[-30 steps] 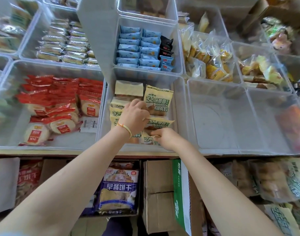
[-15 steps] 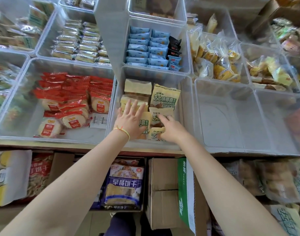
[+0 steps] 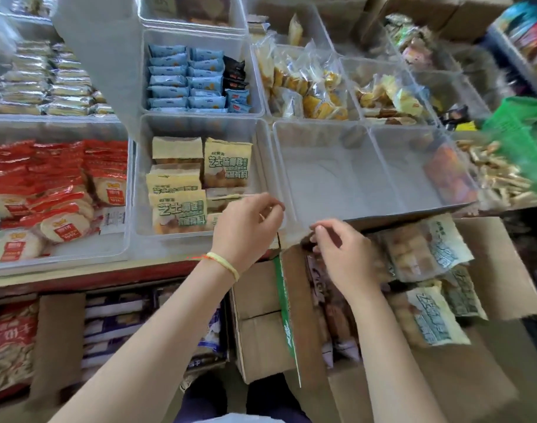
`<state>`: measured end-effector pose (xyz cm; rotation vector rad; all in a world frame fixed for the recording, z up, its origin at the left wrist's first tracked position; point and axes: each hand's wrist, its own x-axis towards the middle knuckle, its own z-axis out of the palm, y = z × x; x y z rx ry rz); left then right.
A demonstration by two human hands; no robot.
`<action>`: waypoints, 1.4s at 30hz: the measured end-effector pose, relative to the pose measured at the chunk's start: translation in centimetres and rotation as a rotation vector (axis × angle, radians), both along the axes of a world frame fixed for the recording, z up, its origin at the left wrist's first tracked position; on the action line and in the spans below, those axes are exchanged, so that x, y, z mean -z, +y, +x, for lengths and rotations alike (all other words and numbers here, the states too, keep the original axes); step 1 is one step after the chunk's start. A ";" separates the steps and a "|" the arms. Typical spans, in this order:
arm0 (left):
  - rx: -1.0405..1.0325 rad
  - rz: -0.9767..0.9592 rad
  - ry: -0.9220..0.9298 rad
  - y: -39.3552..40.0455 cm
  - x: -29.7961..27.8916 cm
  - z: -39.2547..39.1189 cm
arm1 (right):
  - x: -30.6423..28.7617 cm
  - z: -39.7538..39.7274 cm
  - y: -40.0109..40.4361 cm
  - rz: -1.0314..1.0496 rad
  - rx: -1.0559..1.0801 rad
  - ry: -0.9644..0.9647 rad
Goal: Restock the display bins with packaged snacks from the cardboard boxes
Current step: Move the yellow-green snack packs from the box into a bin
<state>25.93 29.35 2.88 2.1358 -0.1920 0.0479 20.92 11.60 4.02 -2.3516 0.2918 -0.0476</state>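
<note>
A clear display bin (image 3: 197, 125) in the middle holds several yellow snack packets (image 3: 177, 209) printed with green characters. My left hand (image 3: 246, 228) hovers over the bin's front right corner with loosely curled fingers and nothing in it. My right hand (image 3: 342, 254) hangs over the open cardboard box (image 3: 493, 261) below the shelf, fingers relaxed and empty. In that box lie more packets of the same snack (image 3: 429, 315), some with pale green print.
Next to the yellow packets stands a bare clear bin (image 3: 328, 178). Red rice cracker packs (image 3: 56, 190) fill the left bin. Blue packets (image 3: 185, 77) sit behind. A green basket (image 3: 523, 132) is at the right. Other cardboard boxes (image 3: 261, 319) stand under the shelf.
Both hands have come off the yellow packets in the bin and drawn back to the right. The right hand is now over the cardboard box. The view has swung right.
</note>
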 end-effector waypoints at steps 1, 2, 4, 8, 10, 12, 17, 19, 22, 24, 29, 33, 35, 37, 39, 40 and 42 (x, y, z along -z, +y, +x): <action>0.051 0.003 0.016 -1.6 -0.4 -0.5 | 0.0 -1.1 -1.5 -0.016 0.037 0.001; 0.108 0.018 0.031 -3.2 -0.8 -1.1 | 0.0 -2.2 -3.2 -0.040 0.068 0.001; 0.215 0.058 0.053 -6.3 -1.5 -2.3 | 0.1 -4.2 -6.4 -0.114 0.133 -0.005; 0.374 0.162 0.122 -12.3 -2.1 -5.2 | 1.2 -7.6 -12.9 -0.257 0.301 0.036; 0.396 0.222 0.174 -14.8 -2.0 -6.6 | 2.4 -8.7 -16.0 -0.331 0.354 0.085; 0.390 0.240 0.250 -17.2 -1.8 -8.0 | 3.4 -9.8 -18.9 -0.387 0.390 0.139; 0.379 0.268 0.304 -23.1 -1.0 -10.8 | 5.0 -11.9 -23.6 -0.265 0.381 0.151; 0.344 0.236 0.330 -25.0 -0.6 -11.5 | 5.2 -12.1 -24.9 -0.196 0.310 0.162; 0.303 0.242 0.341 -27.0 -0.3 -12.3 | 4.5 -12.3 -26.6 -0.065 0.101 0.144; 0.307 0.265 0.340 -27.6 -0.2 -12.6 | 3.0 -12.4 -27.7 0.020 -0.036 0.116; 0.321 0.117 0.346 -27.7 -0.5 -13.5 | -1.8 -11.5 -29.3 0.234 -0.333 0.120; 0.315 -0.274 0.599 -25.8 -1.8 -13.5 | -4.7 -10.0 -28.7 0.386 -0.413 0.141; 0.393 -0.398 0.710 -24.6 -2.1 -13.4 | -5.7 -9.5 -27.9 0.526 -0.390 0.141; 0.462 -0.550 0.788 -23.3 -2.0 -13.4 | -6.4 -9.0 -26.8 0.624 -0.339 0.129; 0.455 -0.666 0.792 -22.3 -2.0 -13.5 | -6.9 -8.4 -25.3 0.666 -0.291 0.079; 0.402 -0.706 0.774 -21.7 -2.1 -13.5 | -7.0 -8.0 -24.4 0.680 -0.254 0.054; 0.258 -0.750 0.705 -20.0 -2.6 -13.2 | -7.2 -7.2 -22.3 0.685 -0.173 0.037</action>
